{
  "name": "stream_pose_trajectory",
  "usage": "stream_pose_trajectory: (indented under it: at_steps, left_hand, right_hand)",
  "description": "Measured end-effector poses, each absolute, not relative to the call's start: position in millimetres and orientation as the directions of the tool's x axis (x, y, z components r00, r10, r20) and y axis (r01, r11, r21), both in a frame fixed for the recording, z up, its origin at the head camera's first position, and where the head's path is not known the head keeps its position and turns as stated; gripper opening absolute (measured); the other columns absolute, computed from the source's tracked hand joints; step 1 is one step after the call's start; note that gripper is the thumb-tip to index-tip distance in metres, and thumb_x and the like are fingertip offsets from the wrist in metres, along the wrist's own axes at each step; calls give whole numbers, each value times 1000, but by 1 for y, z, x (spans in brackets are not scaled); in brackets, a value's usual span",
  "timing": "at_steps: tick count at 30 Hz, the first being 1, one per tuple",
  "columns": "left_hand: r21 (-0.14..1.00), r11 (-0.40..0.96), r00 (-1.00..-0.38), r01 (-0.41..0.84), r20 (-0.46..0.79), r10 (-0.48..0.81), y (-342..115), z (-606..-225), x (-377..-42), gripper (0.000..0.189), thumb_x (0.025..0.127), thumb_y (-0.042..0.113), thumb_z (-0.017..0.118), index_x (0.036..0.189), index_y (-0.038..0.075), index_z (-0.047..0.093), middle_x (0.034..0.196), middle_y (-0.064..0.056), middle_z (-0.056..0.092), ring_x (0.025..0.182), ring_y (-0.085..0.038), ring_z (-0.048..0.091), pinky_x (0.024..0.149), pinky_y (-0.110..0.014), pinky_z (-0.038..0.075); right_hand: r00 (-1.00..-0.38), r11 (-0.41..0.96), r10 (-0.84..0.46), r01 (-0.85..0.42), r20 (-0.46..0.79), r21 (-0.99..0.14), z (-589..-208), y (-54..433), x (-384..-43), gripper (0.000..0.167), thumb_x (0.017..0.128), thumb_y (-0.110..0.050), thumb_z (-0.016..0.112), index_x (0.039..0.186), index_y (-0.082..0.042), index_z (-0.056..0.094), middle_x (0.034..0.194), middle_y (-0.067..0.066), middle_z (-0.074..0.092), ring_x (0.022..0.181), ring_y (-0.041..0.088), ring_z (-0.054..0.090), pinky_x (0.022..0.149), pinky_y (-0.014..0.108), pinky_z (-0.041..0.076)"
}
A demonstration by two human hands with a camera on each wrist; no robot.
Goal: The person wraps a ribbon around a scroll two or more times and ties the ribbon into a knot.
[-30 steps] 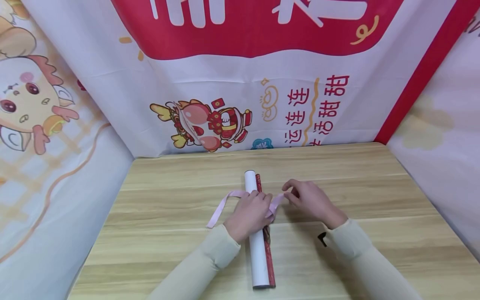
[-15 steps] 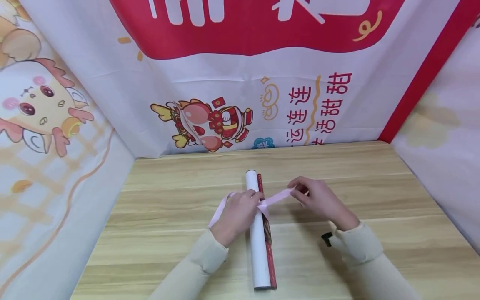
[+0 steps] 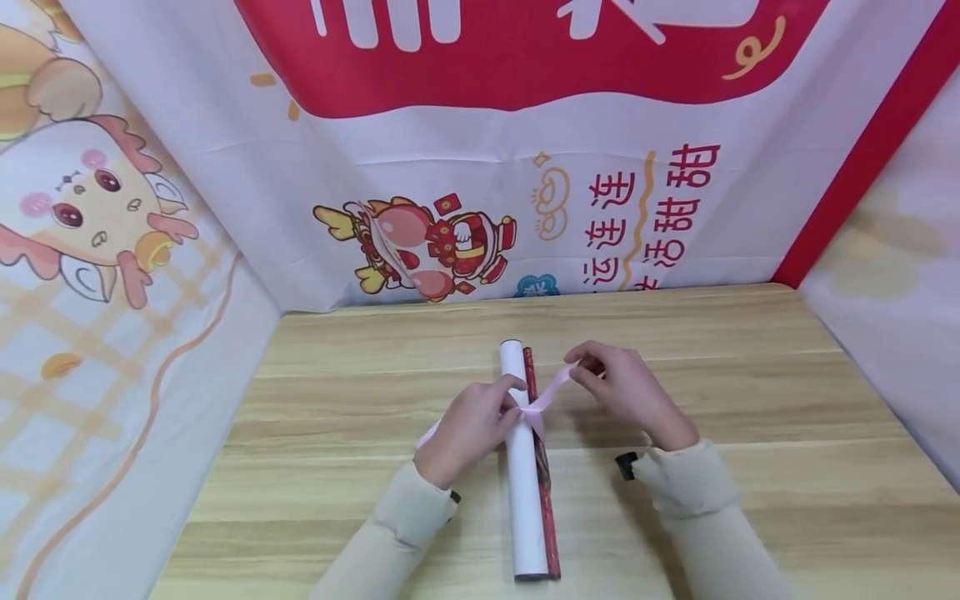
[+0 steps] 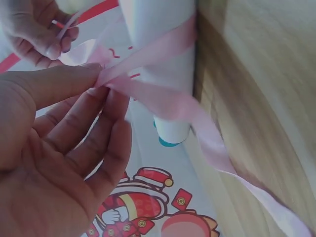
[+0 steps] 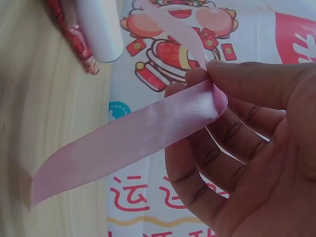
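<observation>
A white tube point(image 3: 527, 517) lies lengthwise on the table, with a thin red patterned roll point(image 3: 551, 533) along its right side. Pink satin ribbon point(image 3: 557, 385) goes round the tube. At the tube's side, my left hand point(image 3: 467, 427) pinches the ribbon between thumb and index finger where strands meet; a loose tail of the ribbon point(image 4: 212, 140) trails away in the left wrist view. To the right, my right hand point(image 3: 628, 392) pinches another length between thumb and index finger. Past those fingertips, a free end of ribbon point(image 5: 128, 136) hangs in the right wrist view.
The wood-grain table point(image 3: 360, 375) meets a printed white and red cloth point(image 3: 465, 133) at its back edge. More printed cloth point(image 3: 180, 350) hangs at the left side, and another cloth point(image 3: 892, 333) stands at the right. Small black pieces show at both cuffs.
My left hand has shifted left off the tube's top, from lying over it to pinching the ribbon at its crossing. My right hand pulled the ribbon rightward, then came slightly back toward the tube.
</observation>
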State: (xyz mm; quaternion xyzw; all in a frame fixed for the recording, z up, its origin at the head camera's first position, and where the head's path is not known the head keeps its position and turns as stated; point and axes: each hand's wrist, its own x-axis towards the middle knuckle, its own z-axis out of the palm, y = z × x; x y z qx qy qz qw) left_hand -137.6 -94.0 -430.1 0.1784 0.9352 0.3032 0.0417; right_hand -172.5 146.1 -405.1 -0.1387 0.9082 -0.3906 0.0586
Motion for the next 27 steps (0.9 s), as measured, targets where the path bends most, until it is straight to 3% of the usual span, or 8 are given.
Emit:
stream_pose_trajectory:
  at_steps: [5,11,18,24,27]
  left_hand:
    - [698,665,-926,266,-7,377,-94,-429,-141,38,101,3,67,138,9,62,109,-9,77,94,-19,72,77,-29,61]
    - [849,518,-920,105,-115,376,-94,-435,-142,45,100,-4,61,142,10,56,127,-13,66,88,-21,66,62,-32,61]
    - [910,412,-899,39,-148,412,-97,-440,-142,42,100,-3,56,140,12,56,131,-12,65,87,-20,63,64,-35,56]
    - [915,404,-884,25,-168,436,-93,-442,-141,49,94,9,77,139,17,59,129,-6,65,102,-21,63,80,-35,56]
    - [873,479,-891,97,-139,433,-87,-442,-138,53,90,4,80,138,19,61,129,-4,64,106,-20,60,89,-36,57]
  right_hand:
    - [-954,627,-299,-190,-8,-756,-413,145,-172,18,105,-15,65,121,-9,71,101,8,73,87,21,62,72,31,55]
    - [-950,604,-313,-200,2,-772,-426,144,-172,17,105,-14,65,120,-8,72,103,8,73,89,20,63,75,32,55]
    - [-950,597,-313,-190,-8,-780,-424,147,-173,19,105,-14,63,122,-8,71,105,8,73,90,21,63,75,32,55]
    - [-949,600,-314,-184,-17,-779,-421,147,-173,21,106,-15,63,124,-8,70,107,8,72,92,21,63,77,32,55]
    - [-952,607,-305,-175,-23,-775,-420,150,-171,22,106,-14,63,125,-7,70,107,8,72,91,21,63,77,32,56]
